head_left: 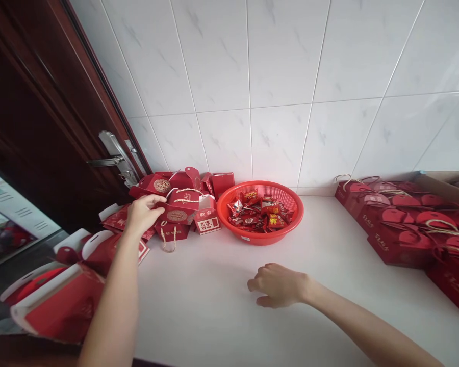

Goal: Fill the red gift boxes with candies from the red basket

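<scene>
My left hand (144, 213) has its thumb and fingers on the left end of a red gift box (179, 208) with a rope handle and a gold round print. That box rests on a pile of similar open red boxes. My right hand (278, 285) hovers low over the white table (199, 306), its fingers curled loosely with the thumb apart, holding nothing. Between and beyond my hands is a red plastic basket (260, 238) containing several wrapped red sweets (262, 210).
More open red boxes (65, 306) crowd the table's left edge. Closed boxes with rope handles (401, 244) stand in rows at the right, beside a cardboard carton (439, 181). Behind are a tiled wall (279, 142) and a dark door with a metal handle (115, 158).
</scene>
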`<act>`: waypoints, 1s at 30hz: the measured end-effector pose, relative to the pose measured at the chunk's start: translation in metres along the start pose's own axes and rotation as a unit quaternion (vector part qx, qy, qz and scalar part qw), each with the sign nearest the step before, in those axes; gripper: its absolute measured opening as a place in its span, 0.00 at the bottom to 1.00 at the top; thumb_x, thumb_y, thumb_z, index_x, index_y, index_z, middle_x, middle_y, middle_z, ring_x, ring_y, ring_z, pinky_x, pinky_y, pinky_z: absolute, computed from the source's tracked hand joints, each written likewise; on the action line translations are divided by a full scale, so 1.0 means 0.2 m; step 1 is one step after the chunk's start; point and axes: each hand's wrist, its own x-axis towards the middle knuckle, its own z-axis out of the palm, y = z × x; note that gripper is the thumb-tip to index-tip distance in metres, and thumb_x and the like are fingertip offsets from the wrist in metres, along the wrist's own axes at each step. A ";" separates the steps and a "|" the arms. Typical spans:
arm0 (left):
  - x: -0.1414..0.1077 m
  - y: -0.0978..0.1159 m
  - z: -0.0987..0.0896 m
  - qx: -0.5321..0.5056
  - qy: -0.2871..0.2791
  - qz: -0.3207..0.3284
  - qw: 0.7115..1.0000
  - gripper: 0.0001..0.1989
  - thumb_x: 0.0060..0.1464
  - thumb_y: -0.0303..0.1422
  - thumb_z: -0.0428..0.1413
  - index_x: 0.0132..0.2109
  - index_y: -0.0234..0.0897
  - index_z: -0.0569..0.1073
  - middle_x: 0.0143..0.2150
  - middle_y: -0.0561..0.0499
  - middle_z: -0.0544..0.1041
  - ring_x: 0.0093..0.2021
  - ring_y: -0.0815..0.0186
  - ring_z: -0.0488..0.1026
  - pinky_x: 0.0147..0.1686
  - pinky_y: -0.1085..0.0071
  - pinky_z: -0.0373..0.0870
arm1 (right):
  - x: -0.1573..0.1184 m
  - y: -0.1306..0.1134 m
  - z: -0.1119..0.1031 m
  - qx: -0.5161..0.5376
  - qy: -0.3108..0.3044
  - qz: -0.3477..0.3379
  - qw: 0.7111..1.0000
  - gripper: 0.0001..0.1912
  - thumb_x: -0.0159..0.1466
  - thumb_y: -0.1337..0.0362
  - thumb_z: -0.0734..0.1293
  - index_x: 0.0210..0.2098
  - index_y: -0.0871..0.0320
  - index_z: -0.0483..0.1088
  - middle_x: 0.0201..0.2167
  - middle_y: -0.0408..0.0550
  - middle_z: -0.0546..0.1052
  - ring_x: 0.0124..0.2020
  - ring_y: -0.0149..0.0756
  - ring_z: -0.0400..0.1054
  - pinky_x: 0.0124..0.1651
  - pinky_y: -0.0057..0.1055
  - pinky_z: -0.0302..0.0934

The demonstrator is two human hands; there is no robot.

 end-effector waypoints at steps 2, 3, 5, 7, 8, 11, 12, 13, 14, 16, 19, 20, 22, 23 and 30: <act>-0.05 0.04 -0.06 -0.046 -0.017 0.018 0.999 0.08 0.40 0.27 0.54 0.31 0.36 0.75 0.35 0.52 0.80 0.40 0.63 0.76 0.49 0.65 0.73 | -0.01 0.01 -0.02 0.038 0.008 -0.008 0.999 0.17 0.65 0.61 0.67 0.51 0.59 0.73 0.37 0.52 0.81 0.39 0.45 0.75 0.39 0.35 0.62; -0.08 0.06 -0.09 -0.057 -0.010 0.033 0.998 0.06 0.41 0.28 0.54 0.29 0.37 0.75 0.34 0.53 0.78 0.39 0.63 0.75 0.48 0.66 0.73 | -0.01 0.02 -0.03 0.061 0.017 -0.016 0.998 0.17 0.65 0.61 0.67 0.52 0.58 0.73 0.36 0.51 0.81 0.39 0.44 0.75 0.40 0.35 0.62; -0.14 0.14 -0.14 -0.055 0.011 0.087 0.995 0.04 0.43 0.31 0.54 0.25 0.39 0.74 0.31 0.54 0.76 0.37 0.65 0.73 0.47 0.67 0.72 | -0.02 0.03 -0.06 0.110 0.058 -0.034 0.992 0.14 0.64 0.63 0.67 0.49 0.58 0.74 0.33 0.49 0.80 0.39 0.42 0.74 0.39 0.33 0.62; -0.19 0.23 -0.17 -0.062 -0.006 0.153 0.986 0.07 0.46 0.34 0.55 0.23 0.40 0.74 0.31 0.54 0.75 0.35 0.66 0.73 0.44 0.69 0.71 | -0.04 0.04 -0.10 0.164 0.146 -0.037 0.975 0.10 0.65 0.64 0.66 0.45 0.57 0.74 0.33 0.47 0.80 0.37 0.38 0.73 0.38 0.30 0.61; -0.23 0.27 -0.18 -0.065 -0.028 0.186 0.980 0.09 0.47 0.35 0.55 0.22 0.40 0.74 0.31 0.53 0.75 0.34 0.66 0.73 0.42 0.69 0.71 | -0.04 0.04 -0.13 0.192 0.206 -0.031 0.959 0.09 0.65 0.65 0.65 0.44 0.57 0.73 0.33 0.47 0.79 0.35 0.36 0.73 0.37 0.29 0.61; -0.33 0.42 -0.16 -0.067 -0.113 0.228 0.965 0.12 0.50 0.36 0.54 0.21 0.41 0.74 0.30 0.51 0.74 0.34 0.64 0.73 0.36 0.69 0.71 | -0.06 0.02 -0.21 0.258 0.379 0.009 0.889 0.07 0.68 0.60 0.63 0.41 0.57 0.69 0.35 0.47 0.77 0.34 0.33 0.71 0.38 0.29 0.62; -0.37 0.47 -0.13 -0.065 -0.153 0.230 0.959 0.13 0.51 0.37 0.53 0.21 0.42 0.74 0.31 0.50 0.74 0.34 0.64 0.72 0.34 0.70 0.72 | -0.07 0.01 -0.23 0.266 0.416 0.025 0.869 0.09 0.68 0.57 0.63 0.41 0.56 0.67 0.35 0.47 0.76 0.35 0.34 0.71 0.38 0.29 0.62; -0.40 0.52 -0.11 -0.063 -0.190 0.244 0.949 0.15 0.53 0.38 0.52 0.21 0.42 0.74 0.31 0.50 0.74 0.33 0.64 0.72 0.34 0.70 0.71 | -0.07 0.01 -0.25 0.265 0.439 0.045 0.857 0.11 0.67 0.54 0.64 0.42 0.56 0.66 0.35 0.46 0.76 0.34 0.34 0.70 0.37 0.29 0.62; -0.44 0.56 -0.07 -0.059 -0.228 0.259 0.937 0.15 0.54 0.37 0.51 0.22 0.42 0.75 0.32 0.49 0.74 0.33 0.65 0.72 0.33 0.70 0.71 | -0.08 0.00 -0.27 0.255 0.448 0.067 0.854 0.14 0.66 0.52 0.65 0.42 0.55 0.65 0.35 0.46 0.75 0.34 0.35 0.69 0.35 0.29 0.62; -0.49 0.63 0.00 -0.060 -0.293 0.301 0.906 0.16 0.56 0.33 0.49 0.24 0.42 0.76 0.33 0.50 0.74 0.32 0.67 0.71 0.32 0.72 0.69 | -0.08 0.00 -0.29 0.216 0.433 0.121 0.867 0.19 0.62 0.50 0.68 0.43 0.55 0.63 0.35 0.46 0.74 0.32 0.35 0.68 0.32 0.29 0.58; -0.55 0.68 0.10 -0.070 -0.350 0.364 0.861 0.16 0.55 0.25 0.47 0.27 0.41 0.77 0.35 0.50 0.74 0.32 0.69 0.70 0.31 0.73 0.65 | -0.11 0.03 -0.29 0.168 0.364 0.193 0.896 0.16 0.58 0.60 0.70 0.42 0.55 0.62 0.33 0.45 0.73 0.28 0.33 0.64 0.28 0.27 0.51; -0.56 0.68 0.13 -0.073 -0.358 0.380 0.850 0.17 0.55 0.24 0.47 0.27 0.41 0.77 0.36 0.51 0.73 0.32 0.70 0.69 0.31 0.74 0.64 | -0.12 0.04 -0.29 0.166 0.340 0.203 0.903 0.14 0.57 0.65 0.69 0.41 0.55 0.62 0.32 0.44 0.73 0.27 0.32 0.63 0.28 0.27 0.49; -0.57 0.67 0.19 -0.079 -0.367 0.398 0.837 0.17 0.54 0.21 0.47 0.28 0.40 0.77 0.37 0.51 0.73 0.31 0.70 0.68 0.30 0.74 0.63 | -0.16 0.09 -0.28 0.173 0.312 0.200 0.913 0.13 0.55 0.74 0.64 0.38 0.56 0.62 0.30 0.43 0.72 0.27 0.31 0.62 0.28 0.26 0.48; -0.57 0.66 0.21 -0.078 -0.371 0.397 0.836 0.17 0.54 0.21 0.47 0.28 0.39 0.77 0.37 0.51 0.73 0.31 0.71 0.68 0.30 0.74 0.62 | -0.18 0.11 -0.28 0.178 0.308 0.193 0.914 0.13 0.54 0.77 0.62 0.36 0.57 0.62 0.30 0.43 0.72 0.27 0.30 0.62 0.29 0.26 0.48; -0.54 0.64 0.27 -0.016 -0.479 0.345 0.807 0.12 0.50 0.21 0.52 0.27 0.39 0.76 0.36 0.53 0.77 0.35 0.67 0.73 0.36 0.73 0.65 | -0.26 0.19 -0.31 0.219 0.296 0.169 0.914 0.15 0.52 0.83 0.59 0.32 0.59 0.65 0.34 0.46 0.72 0.31 0.30 0.62 0.32 0.25 0.52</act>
